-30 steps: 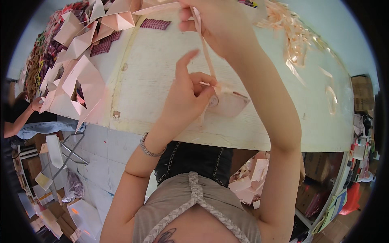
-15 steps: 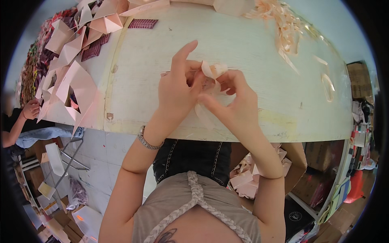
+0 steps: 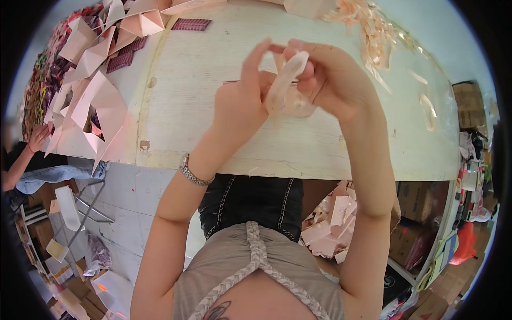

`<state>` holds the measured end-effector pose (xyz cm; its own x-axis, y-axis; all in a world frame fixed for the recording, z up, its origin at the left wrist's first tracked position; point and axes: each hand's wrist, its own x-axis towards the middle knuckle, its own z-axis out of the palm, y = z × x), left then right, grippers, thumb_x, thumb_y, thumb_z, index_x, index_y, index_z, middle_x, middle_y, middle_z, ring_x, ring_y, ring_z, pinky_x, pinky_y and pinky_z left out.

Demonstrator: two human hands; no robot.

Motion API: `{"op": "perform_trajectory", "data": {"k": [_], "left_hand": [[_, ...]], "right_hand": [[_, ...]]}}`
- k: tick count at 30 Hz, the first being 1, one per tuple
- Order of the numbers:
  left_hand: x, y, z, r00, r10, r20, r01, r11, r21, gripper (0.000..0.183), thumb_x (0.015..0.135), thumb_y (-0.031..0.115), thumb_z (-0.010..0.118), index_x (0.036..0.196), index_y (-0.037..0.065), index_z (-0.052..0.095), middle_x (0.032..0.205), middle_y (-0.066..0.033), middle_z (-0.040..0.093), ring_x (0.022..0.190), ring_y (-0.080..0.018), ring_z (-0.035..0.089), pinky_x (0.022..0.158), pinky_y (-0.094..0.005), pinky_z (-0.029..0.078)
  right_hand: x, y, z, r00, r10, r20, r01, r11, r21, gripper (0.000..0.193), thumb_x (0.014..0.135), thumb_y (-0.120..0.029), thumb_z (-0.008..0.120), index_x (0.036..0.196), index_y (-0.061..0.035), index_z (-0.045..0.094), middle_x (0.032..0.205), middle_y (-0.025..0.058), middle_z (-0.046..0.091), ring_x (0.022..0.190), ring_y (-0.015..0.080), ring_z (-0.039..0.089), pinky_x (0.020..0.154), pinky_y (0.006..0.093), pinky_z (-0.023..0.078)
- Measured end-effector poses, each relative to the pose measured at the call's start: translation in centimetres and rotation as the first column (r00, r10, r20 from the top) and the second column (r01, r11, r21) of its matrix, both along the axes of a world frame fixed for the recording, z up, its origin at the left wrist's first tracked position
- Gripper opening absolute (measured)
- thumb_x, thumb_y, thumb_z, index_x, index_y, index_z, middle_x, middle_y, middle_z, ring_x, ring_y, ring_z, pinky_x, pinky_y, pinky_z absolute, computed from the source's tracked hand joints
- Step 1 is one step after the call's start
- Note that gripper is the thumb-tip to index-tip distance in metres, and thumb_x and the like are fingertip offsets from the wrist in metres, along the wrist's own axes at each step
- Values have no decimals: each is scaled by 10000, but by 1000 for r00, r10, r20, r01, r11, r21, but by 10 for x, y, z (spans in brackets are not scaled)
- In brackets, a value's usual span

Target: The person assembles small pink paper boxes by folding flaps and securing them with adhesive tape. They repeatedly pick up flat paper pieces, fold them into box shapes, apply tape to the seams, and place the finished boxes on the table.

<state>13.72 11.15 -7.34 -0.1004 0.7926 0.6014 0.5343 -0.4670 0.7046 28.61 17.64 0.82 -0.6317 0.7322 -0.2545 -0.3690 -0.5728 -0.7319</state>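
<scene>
The left hand (image 3: 242, 101) has its thumb side bent in tight on the low end of a pale peach ribbon (image 3: 287, 74), and its pointing finger sticks up. The right hand (image 3: 336, 74) is curled, with the top part of the ribbon pinched in its fingertips. The ribbon makes a bent loop between the two hands, over the table. A small, pale, see-through thing (image 3: 300, 105) is just under the ribbon, by both hands. It is a bit blurry, so I cannot tell what it is.

A silver band (image 3: 193, 172) goes around the left wrist. The hands are over a big white table (image 3: 186, 128). Past them, near the far edge, lies a striped purple packet (image 3: 192, 24). On the left are lots of folded pink papers (image 3: 88, 61), and a big heap of bright, mixed colours (image 3: 40, 90) is behind them. Another person's hand (image 3: 38, 137) is at the papers' edge. A messy pile of shiny peach ribbons (image 3: 377, 40) sits far off to the right. Under the table, more pink pieces (image 3: 330, 221) fill a brown box.
</scene>
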Motion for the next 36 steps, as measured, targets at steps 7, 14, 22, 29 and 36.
{"op": "perform_trajectory", "data": {"k": [7, 14, 22, 29, 36], "left_hand": [[-1, 5, 17, 937, -9, 348, 137, 928, -346, 199, 844, 85, 621, 1023, 51, 701, 873, -76, 725, 752, -173, 707, 628, -259, 518], [4, 2, 24, 969, 82, 233, 15, 922, -387, 170, 864, 56, 654, 1019, 36, 721, 793, -35, 711, 697, -69, 640, 614, -207, 482], [-17, 10, 21, 927, 142, -347, -118, 989, 90, 75, 826, 69, 667, 893, 63, 702, 754, -31, 687, 770, -157, 655, 634, -268, 518], [-30, 7, 39, 984, -89, 154, 146, 897, -418, 287, 848, 12, 688, 1113, 49, 586, 874, -51, 703, 833, -108, 650, 761, -241, 531], [-38, 2, 25, 989, -107, 97, 133, 936, -326, 350, 813, -36, 699, 1127, 47, 569, 892, -57, 688, 867, -126, 664, 760, -243, 542]], "right_hand": [[3, -78, -30, 626, -270, 731, -265, 809, 525, 190, 902, -181, 638, 877, -2, 697, 693, 96, 664, 540, 148, 605, 525, 291, 485], [3, -56, -57, 556, -721, 413, -150, 402, 903, 160, 774, -136, 744, 893, -35, 711, 858, 72, 694, 782, 231, 644, 695, 341, 509], [3, -31, -59, 396, -906, 149, -462, -56, 885, 139, 737, -115, 767, 854, -67, 711, 925, 34, 704, 803, 246, 633, 730, 338, 497], [-11, -7, -55, 812, -496, 308, 0, 528, 849, 171, 728, -143, 781, 858, -74, 696, 840, 17, 694, 744, 191, 621, 713, 318, 469], [-13, -5, -72, 696, -688, 205, -169, 120, 978, 128, 706, -88, 756, 790, -117, 664, 729, -33, 649, 662, 159, 585, 769, 339, 415]]}}
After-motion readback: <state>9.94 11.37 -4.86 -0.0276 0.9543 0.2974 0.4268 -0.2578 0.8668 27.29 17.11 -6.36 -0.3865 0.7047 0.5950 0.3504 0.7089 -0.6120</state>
